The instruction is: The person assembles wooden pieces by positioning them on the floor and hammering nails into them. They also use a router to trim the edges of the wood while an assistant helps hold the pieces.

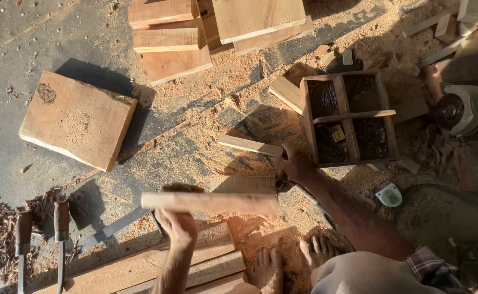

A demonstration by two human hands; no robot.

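Sawdust lies thick over a grey concrete floor (43, 43) lit by low, warm sun, with long shadows falling across it; the work goes on at ground level, the person's bare feet (290, 258) set among the shavings.

At the left hand (176, 226), the grip is closed around a short wooden bar (209, 202), fingers wrapped under its left half. That bar is held up off the floor, its long axis running almost level from left to right across the view, the right end a little lower. The right hand (293, 163) reaches forward and closes on the near end of a second, paler wood strip (250, 145), which lies on the sawdust and points away to the left, slightly upward in the view.

Just right of that hand stands a four-part wooden nail box (350, 117), with nails in its compartments. Beyond it sits a power tool (467, 109). A small tape measure (389, 195) rests near the right forearm. Long planks (141, 267) lie under the left arm, another short board (244, 184) just behind the raised bar. Well to the left are two chisels (40, 234), a thick square slab (78, 120), and farther off a stack of cut boards (168, 38).
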